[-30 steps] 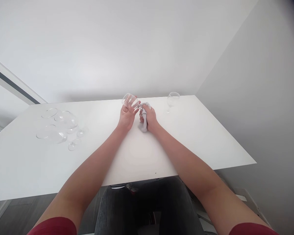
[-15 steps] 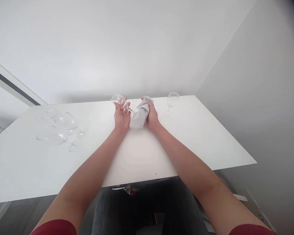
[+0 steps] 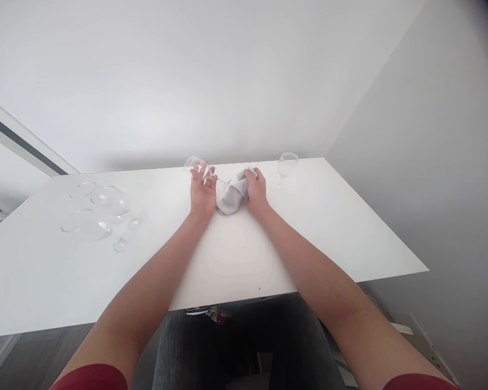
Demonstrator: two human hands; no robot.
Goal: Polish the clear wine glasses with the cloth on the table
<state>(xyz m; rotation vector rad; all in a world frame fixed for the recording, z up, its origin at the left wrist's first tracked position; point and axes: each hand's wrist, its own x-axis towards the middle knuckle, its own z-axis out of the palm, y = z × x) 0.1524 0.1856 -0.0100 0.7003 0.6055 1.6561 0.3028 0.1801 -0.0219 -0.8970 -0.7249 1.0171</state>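
My left hand [image 3: 203, 192] holds a clear wine glass [image 3: 192, 164] by its bowl, tilted, with the rim toward the upper left and the stem pointing right. A light grey cloth [image 3: 233, 194] is bunched in my right hand [image 3: 257, 190], its fingers closed around the upper part. The cloth lies against the foot end of the glass and covers the foot. Both hands are above the far half of the white table.
Several wine glasses [image 3: 87, 225] lie on their sides at the left of the white table [image 3: 350, 227]. One more wine glass [image 3: 288, 165] stands upright near the far right edge. A wall [image 3: 211, 81] rises behind the table.
My right hand has shifted slightly right. The cloth has been drawn over the foot of the glass, which showed before. My left hand and the glass bowl have hardly moved.
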